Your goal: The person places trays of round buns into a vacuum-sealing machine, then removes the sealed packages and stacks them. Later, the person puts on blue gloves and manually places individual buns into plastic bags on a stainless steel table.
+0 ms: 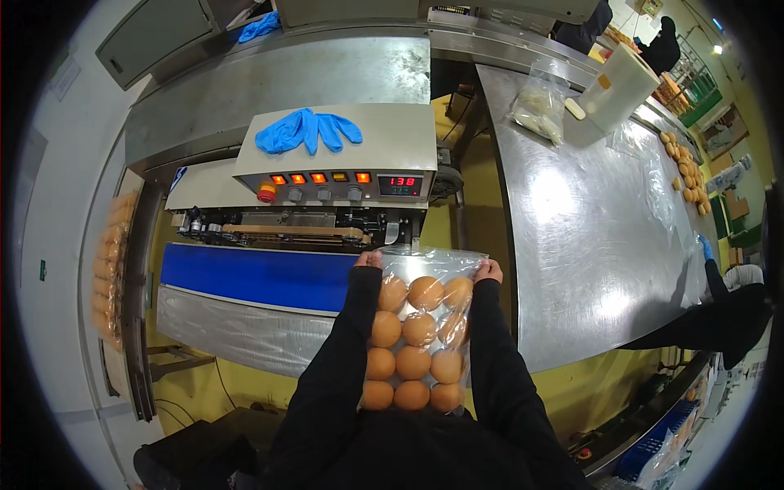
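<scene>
A clear plastic bag (434, 265) filled with several round brown buns (413, 363) hangs in front of my body. My left hand (369, 259) pinches the bag's upper left corner. At its upper right corner, my right hand (489, 271) grips the film with closed fingers. The bag's top edge is stretched between both hands, just right of the blue conveyor belt (253, 276). Close beyond my left hand is the sealing machine (335, 175), with lit orange switches, a red button and a red digital display.
A blue glove (306, 132) lies on the machine's top. To the right stands a steel table (563, 245) with a plastic film roll (621, 86), a bag with pale contents (539, 109) and loose buns (690, 175). Another person (710, 314) reaches over its right edge. Packed buns (114, 269) stand far left.
</scene>
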Action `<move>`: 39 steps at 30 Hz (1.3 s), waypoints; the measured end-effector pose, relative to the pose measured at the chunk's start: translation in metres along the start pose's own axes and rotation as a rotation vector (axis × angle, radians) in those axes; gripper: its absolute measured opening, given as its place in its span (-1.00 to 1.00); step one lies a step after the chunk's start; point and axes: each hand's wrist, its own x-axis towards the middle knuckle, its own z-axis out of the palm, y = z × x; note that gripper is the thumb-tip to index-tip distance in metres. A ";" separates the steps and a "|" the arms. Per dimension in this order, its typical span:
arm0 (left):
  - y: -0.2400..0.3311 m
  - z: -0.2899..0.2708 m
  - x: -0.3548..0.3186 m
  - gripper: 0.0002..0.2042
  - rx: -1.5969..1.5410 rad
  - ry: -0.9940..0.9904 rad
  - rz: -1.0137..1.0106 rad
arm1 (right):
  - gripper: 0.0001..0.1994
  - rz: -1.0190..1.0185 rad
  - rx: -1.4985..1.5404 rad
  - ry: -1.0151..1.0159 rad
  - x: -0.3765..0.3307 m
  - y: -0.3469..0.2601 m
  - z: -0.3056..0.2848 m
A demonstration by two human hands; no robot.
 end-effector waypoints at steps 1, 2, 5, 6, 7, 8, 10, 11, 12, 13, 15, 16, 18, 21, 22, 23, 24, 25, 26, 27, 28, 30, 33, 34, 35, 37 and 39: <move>0.004 0.005 0.001 -0.80 0.052 -0.004 -0.001 | -0.85 0.004 -0.007 0.004 0.012 0.010 -0.003; 0.008 0.010 0.001 -0.76 0.102 -0.008 -0.002 | -0.85 0.007 -0.016 0.009 0.023 0.018 -0.005; 0.036 0.015 -0.006 -0.67 0.374 0.008 0.008 | -0.85 0.037 0.050 -0.054 0.031 0.027 -0.009; 0.046 0.017 -0.008 -0.64 0.483 0.017 0.016 | -0.85 0.049 0.088 -0.084 0.030 0.024 -0.011; 0.047 0.013 -0.007 -0.62 0.480 0.026 0.012 | -0.85 0.034 0.106 -0.092 0.024 0.013 -0.007; 0.042 0.009 -0.004 -0.60 0.478 0.028 0.005 | -0.85 0.024 0.121 -0.094 0.019 0.006 -0.004; 0.035 0.007 0.001 -0.58 0.453 0.024 0.019 | -0.85 0.006 0.143 -0.088 0.015 -0.003 -0.003; 0.034 0.007 0.004 -0.59 0.429 0.018 0.039 | -0.86 -0.002 0.150 -0.081 0.016 -0.006 -0.003; 0.033 0.009 0.007 -0.59 0.406 0.012 0.060 | -0.86 -0.010 0.156 -0.074 0.018 -0.009 -0.003; 0.028 0.011 0.011 -0.60 0.230 0.015 0.007 | -0.86 -0.059 0.146 -0.082 0.015 -0.020 -0.001; 0.013 0.012 0.019 -0.61 -0.124 0.037 -0.096 | -0.87 -0.158 0.123 -0.115 0.006 -0.046 0.002; 0.018 0.020 0.020 -0.61 -0.129 0.028 -0.118 | -0.87 -0.133 0.137 -0.116 0.007 -0.052 -0.004; 0.032 0.029 0.019 -0.63 -0.136 0.027 -0.161 | -0.87 -0.083 0.167 -0.135 0.011 -0.057 -0.011; 0.024 0.041 0.030 -0.63 -0.148 -0.015 -0.190 | -0.86 0.068 0.302 -0.109 0.026 -0.047 -0.019; 0.023 0.045 0.031 -0.63 -0.161 0.000 -0.239 | -0.86 0.031 0.351 -0.093 0.028 -0.046 -0.022; 0.023 0.048 0.033 -0.62 -0.174 0.015 -0.288 | -0.85 0.018 0.341 -0.123 0.028 -0.045 -0.026; 0.022 0.050 0.033 -0.62 -0.188 0.030 -0.336 | -0.85 0.005 0.331 -0.153 0.029 -0.045 -0.032; 0.023 0.051 0.030 -0.63 -0.177 0.010 -0.309 | -0.85 -0.005 0.323 -0.173 0.029 -0.043 -0.039; 0.023 0.051 0.023 -0.64 -0.165 -0.010 -0.283 | -0.84 0.006 0.374 -0.176 0.030 -0.041 -0.040; 0.024 0.051 0.017 -0.65 -0.154 -0.031 -0.256 | -0.84 0.003 0.369 -0.172 0.031 -0.040 -0.042; 0.023 0.050 0.011 -0.68 -0.182 0.000 -0.245 | -0.84 0.001 0.369 -0.175 0.031 -0.039 -0.042; 0.022 0.049 0.000 -0.72 -0.237 0.060 -0.223 | -0.84 -0.011 0.359 -0.169 0.032 -0.039 -0.040; 0.031 0.046 -0.014 -0.76 -0.288 0.050 -0.228 | -0.85 -0.020 0.327 -0.148 0.033 -0.035 -0.041; 0.030 0.043 -0.015 -0.76 -0.302 0.066 -0.236 | -0.84 -0.016 0.319 -0.159 0.032 -0.038 -0.042; 0.029 0.041 -0.015 -0.77 -0.316 0.082 -0.244 | -0.84 -0.011 0.310 -0.171 0.031 -0.041 -0.041; 0.027 0.038 -0.014 -0.77 -0.320 0.087 -0.244 | -0.84 -0.020 0.285 -0.171 0.031 -0.041 -0.040; 0.024 0.036 -0.010 -0.76 -0.298 0.067 -0.228 | -0.84 -0.016 0.301 -0.169 0.035 -0.035 -0.039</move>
